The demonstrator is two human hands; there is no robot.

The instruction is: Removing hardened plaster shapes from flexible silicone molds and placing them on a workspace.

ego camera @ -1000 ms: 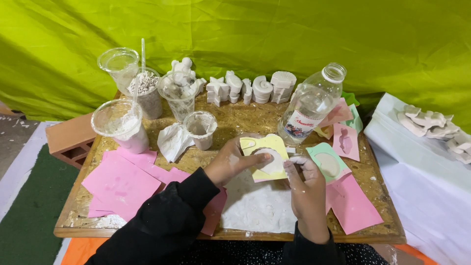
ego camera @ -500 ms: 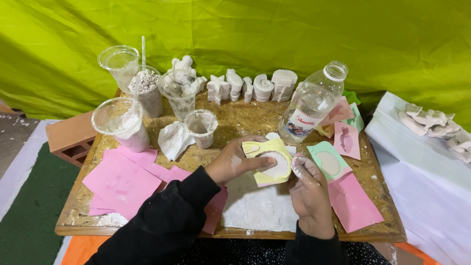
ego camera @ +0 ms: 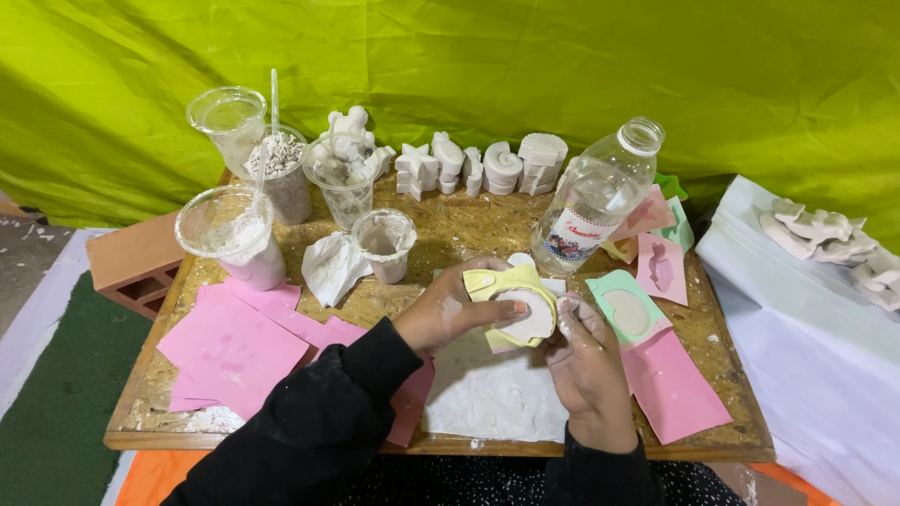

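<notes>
A yellow flexible mould (ego camera: 495,281) with a white plaster cast (ego camera: 529,317) in it is held above the wooden table (ego camera: 469,230). My left hand (ego camera: 445,314) grips the mould's left side, thumb across the cast. My right hand (ego camera: 589,361), dusted white, presses on the mould's right edge and bends it. Under both hands lies a white sheet (ego camera: 492,394) covered in plaster powder.
Pink sheets (ego camera: 234,342) lie left, a pink one (ego camera: 670,384) right. A green filled mould (ego camera: 626,309) and a pink mould (ego camera: 661,267) sit right. Plastic cups (ego camera: 230,234), a small cup (ego camera: 384,244), a tilted clear bottle (ego camera: 591,201), finished white casts (ego camera: 487,164), a brick (ego camera: 131,258).
The mould has been turned and flexed so the white cast now shows at its front. My right hand has shifted in against its right edge.
</notes>
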